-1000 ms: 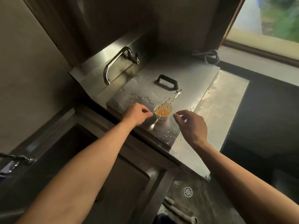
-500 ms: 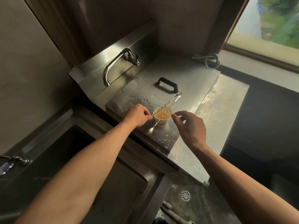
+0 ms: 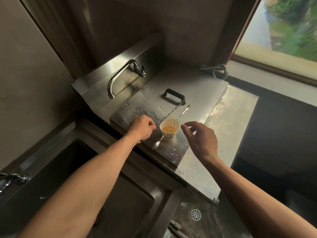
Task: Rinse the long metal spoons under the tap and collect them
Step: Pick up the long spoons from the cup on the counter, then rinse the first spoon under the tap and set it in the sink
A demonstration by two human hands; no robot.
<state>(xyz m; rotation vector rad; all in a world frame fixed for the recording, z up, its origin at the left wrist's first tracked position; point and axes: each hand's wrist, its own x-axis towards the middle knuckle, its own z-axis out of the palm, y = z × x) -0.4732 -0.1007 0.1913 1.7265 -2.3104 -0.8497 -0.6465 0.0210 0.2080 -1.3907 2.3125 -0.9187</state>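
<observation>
A: What's the left hand (image 3: pixel 142 128) doing?

B: It's curled into a loose fist on the wet steel tabletop (image 3: pixel 228 127), and its grip is pinched on the near end of one long spoon (image 3: pixel 169 114). That spoon's thin twisted stem runs away toward 1 o'clock, ending near the black handle (image 3: pixel 175 97) of the metal lid (image 3: pixel 202 88).

A: And the second spoon (image 3: pixel 171 127)?

B: It lies across the rim of the small paper cup (image 3: pixel 169 128), which holds orange liquid. Its bowl sits on the lid at 7 o'clock from the cup, and its decorated tip points to 1 o'clock, beyond the cup. Nothing grips it.

A: The right hand (image 3: pixel 200 140)?

B: At 3 o'clock from the cup, hovering just beside it. Its grip is spread, thumb and forefinger curved apart, touching neither cup nor spoon.

A: Where's the tap (image 3: pixel 118 78)?

B: At 11 o'clock from the cup, its spout bending down over the strip left of the lid. I can't see any water running from it. A dark sink basin (image 3: pixel 85 194) lies at 7 o'clock, under the left forearm. Droplets dot the lid around the cup.
</observation>
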